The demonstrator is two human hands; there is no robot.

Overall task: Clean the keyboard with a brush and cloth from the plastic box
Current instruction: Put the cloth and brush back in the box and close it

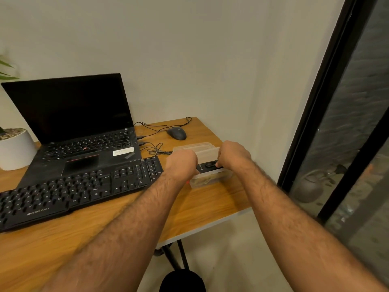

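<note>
The 2 hands, left hand (182, 163) and right hand (233, 155), are closing curled fingers on the plastic box (210, 179); they should lift the black brush (209, 167) between them level.

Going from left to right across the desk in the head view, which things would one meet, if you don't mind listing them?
White plant pot → laptop → mouse → plastic box, with the left hand and right hand on it.

The black full-size external keyboard (80, 186), lower left of the frame, carries the white brand mark "ZEBRONICS" on its front edge; key legends such as "Ctrl" are partly readable. The white rectangular sticker (123, 151) on the black laptop's palm rest, centre left, bears print too blurred to read.
</note>
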